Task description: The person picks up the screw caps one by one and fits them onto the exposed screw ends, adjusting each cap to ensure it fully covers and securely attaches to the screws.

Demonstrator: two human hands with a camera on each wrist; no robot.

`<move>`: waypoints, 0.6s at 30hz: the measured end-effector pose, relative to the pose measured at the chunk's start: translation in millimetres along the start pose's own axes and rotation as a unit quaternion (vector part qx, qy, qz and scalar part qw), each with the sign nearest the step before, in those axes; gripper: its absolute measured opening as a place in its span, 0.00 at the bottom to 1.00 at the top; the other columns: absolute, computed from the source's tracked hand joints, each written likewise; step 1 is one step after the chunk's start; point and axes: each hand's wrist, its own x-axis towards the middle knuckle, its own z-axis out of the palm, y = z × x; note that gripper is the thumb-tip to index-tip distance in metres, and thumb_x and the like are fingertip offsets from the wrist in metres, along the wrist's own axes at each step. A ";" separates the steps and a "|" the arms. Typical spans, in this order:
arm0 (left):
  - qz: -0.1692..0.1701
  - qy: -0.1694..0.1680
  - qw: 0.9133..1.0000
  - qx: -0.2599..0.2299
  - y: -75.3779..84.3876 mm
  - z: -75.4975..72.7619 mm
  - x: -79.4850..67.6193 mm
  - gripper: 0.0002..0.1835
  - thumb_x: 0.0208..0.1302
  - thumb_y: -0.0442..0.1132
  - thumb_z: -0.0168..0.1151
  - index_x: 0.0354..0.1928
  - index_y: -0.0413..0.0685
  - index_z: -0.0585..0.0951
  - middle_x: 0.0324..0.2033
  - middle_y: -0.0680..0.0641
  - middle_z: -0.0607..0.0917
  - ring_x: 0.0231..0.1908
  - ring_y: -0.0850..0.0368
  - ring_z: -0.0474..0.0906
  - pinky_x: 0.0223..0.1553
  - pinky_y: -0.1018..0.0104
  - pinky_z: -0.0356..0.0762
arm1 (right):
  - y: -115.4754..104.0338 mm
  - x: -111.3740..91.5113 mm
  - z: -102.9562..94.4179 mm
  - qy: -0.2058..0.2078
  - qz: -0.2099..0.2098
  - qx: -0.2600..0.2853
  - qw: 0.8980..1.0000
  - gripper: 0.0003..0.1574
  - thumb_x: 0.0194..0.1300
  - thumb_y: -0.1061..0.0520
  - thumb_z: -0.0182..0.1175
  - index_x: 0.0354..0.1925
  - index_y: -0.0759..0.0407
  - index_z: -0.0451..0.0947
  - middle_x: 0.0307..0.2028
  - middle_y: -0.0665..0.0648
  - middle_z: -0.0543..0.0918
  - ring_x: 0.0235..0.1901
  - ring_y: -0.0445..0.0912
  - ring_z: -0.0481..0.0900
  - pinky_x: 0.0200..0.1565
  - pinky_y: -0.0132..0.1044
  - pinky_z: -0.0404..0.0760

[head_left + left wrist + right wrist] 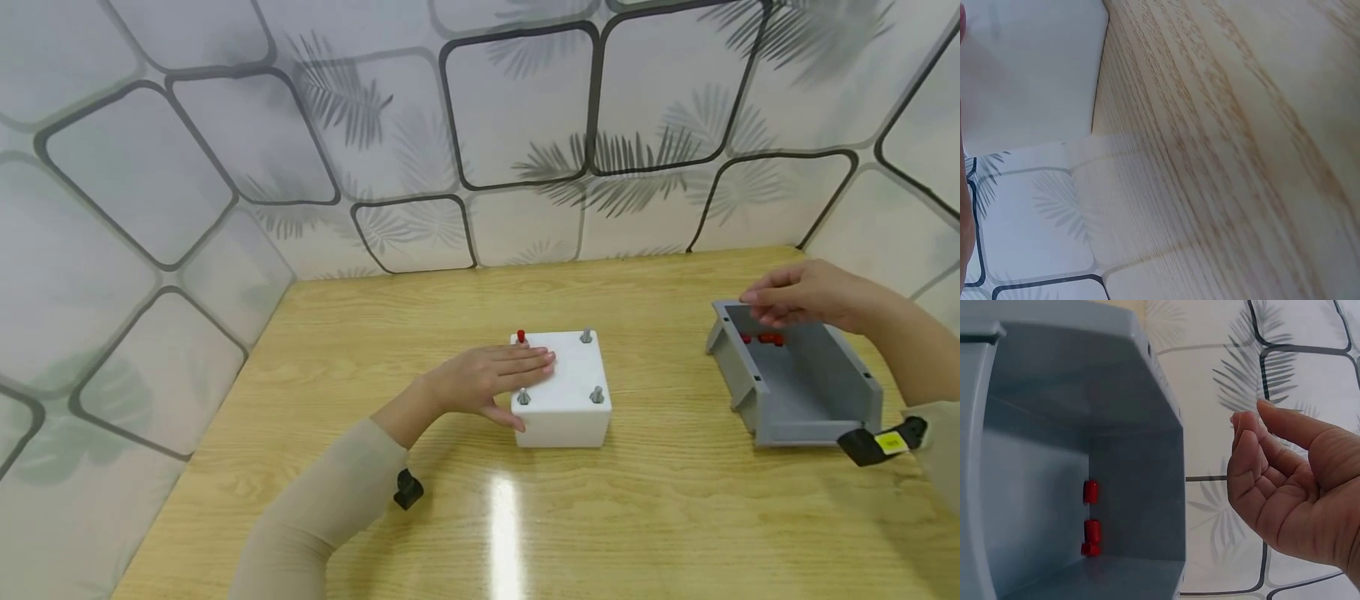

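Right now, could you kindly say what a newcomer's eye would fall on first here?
It would likely land on the white block on the table, with the left hand resting on top, a red cap at its far left corner and metal bolts at the other three. Next comes the gray bin to the right, with small red pieces near its far end and the right hand at that end.

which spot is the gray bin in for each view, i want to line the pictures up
Head: the gray bin is at the right, slightly below mid-height.
Left wrist: not in it; the white block fills the upper left corner.
Right wrist: it takes up the left half, with red pieces lying inside.
Shared landmark: the leaf-patterned wall, visible in all three views.
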 end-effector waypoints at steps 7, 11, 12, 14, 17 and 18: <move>-0.001 0.004 1.000 -0.005 -0.6 0.7 -1.3 0.43 0.50 0.61 0.67 0.56 0.31 0.75 0.59 0.35 0.75 0.61 0.45 0.71 0.68 0.62 0.62 | 4.9 0.0 3.0 0.017 0.012 -0.016 1.000 0.18 0.69 0.53 0.55 0.46 0.66 0.78 0.30 0.47 0.82 0.29 0.38 0.81 0.36 0.35 0.84; 0.000 0.008 1.000 -0.008 0.0 0.8 -1.0 0.43 0.49 0.61 0.68 0.56 0.30 0.75 0.58 0.35 0.75 0.61 0.45 0.71 0.68 0.62 0.62 | 9.9 1.5 6.4 0.023 0.015 -0.024 0.999 0.19 0.69 0.54 0.54 0.46 0.70 0.78 0.28 0.46 0.82 0.28 0.38 0.80 0.35 0.34 0.84; 0.000 0.009 1.000 -0.009 0.1 0.6 -0.8 0.43 0.49 0.61 0.68 0.56 0.30 0.75 0.59 0.34 0.75 0.61 0.45 0.71 0.68 0.62 0.62 | 11.6 1.9 7.2 0.024 0.015 -0.024 0.999 0.19 0.69 0.54 0.55 0.46 0.71 0.78 0.27 0.47 0.82 0.27 0.38 0.80 0.34 0.35 0.84; 0.001 0.010 1.000 -0.007 0.3 0.3 -0.6 0.43 0.51 0.62 0.66 0.56 0.30 0.75 0.59 0.34 0.75 0.61 0.45 0.71 0.68 0.62 0.62 | 14.1 3.0 9.0 0.028 0.017 -0.026 0.999 0.19 0.68 0.54 0.55 0.45 0.71 0.78 0.27 0.47 0.82 0.27 0.38 0.80 0.34 0.35 0.84; 0.002 0.010 1.000 -0.008 0.8 -0.1 -0.8 0.43 0.52 0.63 0.64 0.56 0.30 0.75 0.59 0.34 0.75 0.61 0.45 0.71 0.68 0.62 0.62 | 16.8 5.0 11.8 0.028 0.021 -0.025 0.999 0.18 0.67 0.54 0.57 0.44 0.70 0.78 0.26 0.48 0.82 0.26 0.39 0.81 0.33 0.37 0.85; 0.002 0.009 1.000 -0.008 0.8 0.0 -1.1 0.43 0.52 0.63 0.64 0.56 0.30 0.75 0.59 0.34 0.75 0.61 0.45 0.71 0.68 0.62 0.62 | 17.7 6.0 12.5 0.028 0.024 -0.021 0.999 0.18 0.67 0.54 0.57 0.44 0.69 0.78 0.26 0.48 0.82 0.26 0.39 0.81 0.34 0.37 0.85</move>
